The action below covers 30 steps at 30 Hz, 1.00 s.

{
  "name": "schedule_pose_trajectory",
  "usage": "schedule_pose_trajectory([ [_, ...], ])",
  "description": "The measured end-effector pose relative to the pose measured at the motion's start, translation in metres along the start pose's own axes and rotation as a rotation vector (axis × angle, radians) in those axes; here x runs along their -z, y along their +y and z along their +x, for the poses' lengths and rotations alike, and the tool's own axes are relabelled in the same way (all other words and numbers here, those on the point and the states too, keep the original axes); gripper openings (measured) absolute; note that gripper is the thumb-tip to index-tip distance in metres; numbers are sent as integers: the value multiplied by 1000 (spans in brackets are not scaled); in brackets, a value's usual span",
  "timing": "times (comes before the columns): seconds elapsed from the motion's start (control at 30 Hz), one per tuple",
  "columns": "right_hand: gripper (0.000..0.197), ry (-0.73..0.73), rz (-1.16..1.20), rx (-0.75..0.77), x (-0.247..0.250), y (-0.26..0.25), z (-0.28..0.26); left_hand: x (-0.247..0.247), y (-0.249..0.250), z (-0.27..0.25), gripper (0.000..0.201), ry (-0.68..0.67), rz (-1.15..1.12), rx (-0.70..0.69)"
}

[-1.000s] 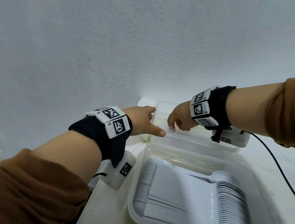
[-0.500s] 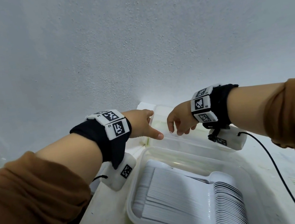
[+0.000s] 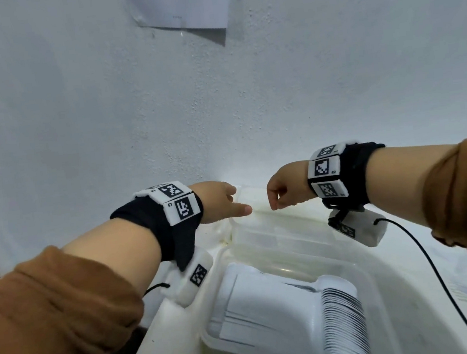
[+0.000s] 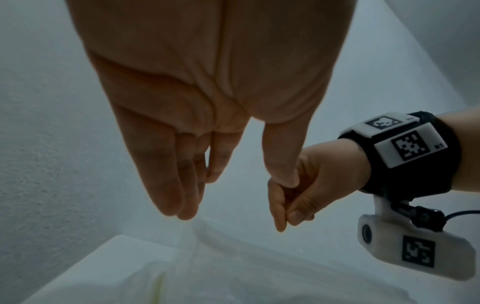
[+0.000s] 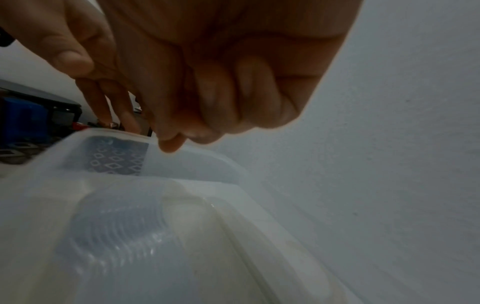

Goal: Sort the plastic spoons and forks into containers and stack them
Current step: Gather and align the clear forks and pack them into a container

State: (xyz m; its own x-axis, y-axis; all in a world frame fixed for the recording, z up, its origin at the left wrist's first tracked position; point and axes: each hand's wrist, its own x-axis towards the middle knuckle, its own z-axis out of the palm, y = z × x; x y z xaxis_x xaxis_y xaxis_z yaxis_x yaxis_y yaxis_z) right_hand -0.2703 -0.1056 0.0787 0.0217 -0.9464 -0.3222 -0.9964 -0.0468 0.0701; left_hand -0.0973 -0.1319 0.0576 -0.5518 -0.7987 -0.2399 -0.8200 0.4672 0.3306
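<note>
A clear near container (image 3: pixel 214 338) holds a tight stack of white plastic spoons (image 3: pixel 286 308). Behind it, against the wall, stands a second clear container (image 3: pixel 280 230), its contents not discernible. My left hand (image 3: pixel 237 203) hovers over that container's left end with fingers straight and nothing in it, as the left wrist view (image 4: pixel 207 176) confirms. My right hand (image 3: pixel 275 192) hangs just to the right with fingers curled and thumb against the index (image 4: pixel 288 205); nothing shows in it. In the right wrist view its fingertips (image 5: pixel 171 144) sit just above the container rim (image 5: pixel 207 156).
A white wall (image 3: pixel 101 119) rises directly behind the containers, with a paper sheet (image 3: pixel 184 3) taped high on it. A black cable (image 3: pixel 431 267) trails from my right wrist across the white table. The table's left edge (image 3: pixel 142 352) drops to a dark floor.
Both hands have lifted off the far container's rim. The right hand's fingers have curled in. My view has tilted up, bringing the paper on the wall into sight.
</note>
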Motion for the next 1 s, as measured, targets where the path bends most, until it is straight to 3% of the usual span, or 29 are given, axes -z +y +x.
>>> schedule_pose_trajectory([
  [0.23, 11, 30, -21, -96, 2, 30, -50, 10, 41, -31, 52, 44, -75, -66],
  [0.3, 13, -5, -24, -148, -1, 46, -69, 9, 57, -33, 41, 45, -240, -91],
  [0.4, 13, -73, -44, -232, -9, 76, -97, 4, 86, -34, 39, 54, -420, -117],
  [0.53, 12, -150, -35, -335, -26, 124, -134, -8, 135, -33, 40, 38, -460, -146],
  [0.83, 12, -252, 46, -427, -91, 224, -206, -64, 261, -13, 42, -60, -287, -184],
  [1.0, 25, -246, 115, -359, -129, 246, -217, -107, 302, 1, 37, -93, 166, -206],
])
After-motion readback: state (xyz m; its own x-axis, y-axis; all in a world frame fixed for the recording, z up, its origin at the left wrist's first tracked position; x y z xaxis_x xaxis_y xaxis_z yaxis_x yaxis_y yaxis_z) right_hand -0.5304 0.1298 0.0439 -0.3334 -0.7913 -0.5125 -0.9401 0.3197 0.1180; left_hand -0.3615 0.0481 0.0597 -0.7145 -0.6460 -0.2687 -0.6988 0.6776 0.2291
